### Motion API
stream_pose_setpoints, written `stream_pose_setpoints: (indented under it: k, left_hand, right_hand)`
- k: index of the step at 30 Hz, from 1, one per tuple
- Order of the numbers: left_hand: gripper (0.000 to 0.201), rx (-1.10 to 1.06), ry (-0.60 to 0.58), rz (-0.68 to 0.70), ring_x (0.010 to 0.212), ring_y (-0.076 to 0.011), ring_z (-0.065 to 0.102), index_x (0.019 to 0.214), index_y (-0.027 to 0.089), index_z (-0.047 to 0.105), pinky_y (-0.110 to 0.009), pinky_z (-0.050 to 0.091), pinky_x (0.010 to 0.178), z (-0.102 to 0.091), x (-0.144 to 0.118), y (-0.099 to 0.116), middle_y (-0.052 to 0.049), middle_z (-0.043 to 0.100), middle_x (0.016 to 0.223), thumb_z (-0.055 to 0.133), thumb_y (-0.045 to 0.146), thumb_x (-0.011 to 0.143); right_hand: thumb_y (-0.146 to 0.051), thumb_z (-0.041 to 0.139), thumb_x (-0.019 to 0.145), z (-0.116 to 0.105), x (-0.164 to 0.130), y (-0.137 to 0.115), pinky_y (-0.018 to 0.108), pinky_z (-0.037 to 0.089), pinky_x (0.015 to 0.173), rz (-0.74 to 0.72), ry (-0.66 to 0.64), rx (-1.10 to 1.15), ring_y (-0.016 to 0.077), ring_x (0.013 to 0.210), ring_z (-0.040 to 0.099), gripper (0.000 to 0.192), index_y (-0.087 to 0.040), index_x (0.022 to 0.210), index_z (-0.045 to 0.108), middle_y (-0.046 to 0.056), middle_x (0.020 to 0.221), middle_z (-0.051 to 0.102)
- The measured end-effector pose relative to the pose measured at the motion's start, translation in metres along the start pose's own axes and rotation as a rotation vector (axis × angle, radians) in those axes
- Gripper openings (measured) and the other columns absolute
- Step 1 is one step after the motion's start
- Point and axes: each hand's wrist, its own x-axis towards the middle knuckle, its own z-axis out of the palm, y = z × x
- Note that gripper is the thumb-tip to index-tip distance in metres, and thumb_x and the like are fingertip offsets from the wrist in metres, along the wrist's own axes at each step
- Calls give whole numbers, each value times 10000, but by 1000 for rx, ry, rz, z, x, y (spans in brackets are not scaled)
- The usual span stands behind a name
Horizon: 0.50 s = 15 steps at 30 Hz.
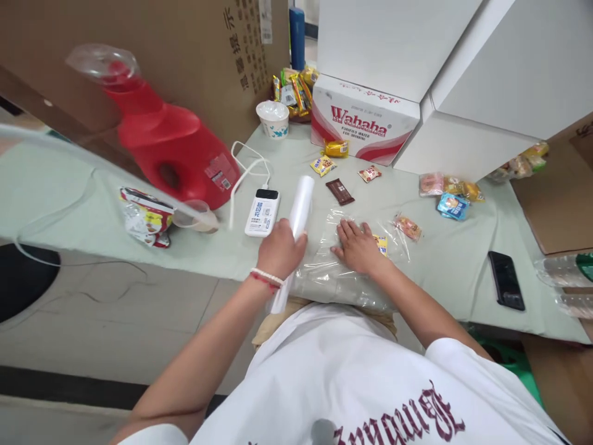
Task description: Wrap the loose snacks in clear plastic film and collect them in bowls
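The left hand (281, 250) is gripping the clear roll (302, 201), fingers closed round it with the thumb showing on the near side; the other fingertips are hidden. The roll is lying at a slant, its lower end jutting past the front edge of the tabletop (445, 266). Film (333, 278) is spreading rightward from it along that edge, wrinkled and shiny — and the right hand (361, 247) is pressing on it palm down, fingers nearly straight and a little apart, grasping nothing.

A yellow packet (382, 244) is showing just beside the right hand, partly covered by it. A pink packet (407, 227) is lying near the film's right side, and a brown bar (340, 191) is resting farther toward the back edge. The power bank (262, 213) is sitting just left of the roll, with a white cable (256, 164) running from its far end.

Toward the back edge, a cup (273, 120) is standing near the Wahaha box (364, 120). The red bottle (176, 148) is standing to the left, while a phone (506, 281) is lying near the right front corner.
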Motion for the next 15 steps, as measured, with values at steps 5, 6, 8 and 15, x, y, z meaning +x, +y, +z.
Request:
stream_pose_setpoints:
  k: [5,6,8,15]
  left_hand:
    - [389,55,-30,-75,1064,-377,726,1239,99,575,-463,580,853,36,18,8,-234,680,1232,522,397,994]
    - [394,79,-17,-82,1074,-377,720,1243,103,586,-470,583,860,38,21,7,-233,679,1228,529,397,988]
    - [408,137,20,-68,1138,-395,686,1233,104,622,-502,580,902,40,25,5,-241,669,1232,559,406,966]
    - [632,33,359,369,1522,-406,375,1524,188,467,-625,407,1160,60,12,-8,-219,443,1618,566,149,901]
  right_hand:
    - [-494,366,1080,-5,-3,0,726,181,1237,24,-9,43,376,1514,399,601,-143,1547,510,200,1657,420]
    - [-489,363,1085,-8,-3,0,732,171,1238,30,-16,58,375,1512,401,586,-150,1535,523,194,1643,444]
    - [-481,362,1092,-18,-4,2,735,172,1236,22,-18,107,372,1511,402,561,-160,1515,543,182,1619,483]
    - [-355,455,1089,-53,-80,33,462,510,998,-15,471,377,275,1084,656,318,-189,1200,702,143,1163,738]
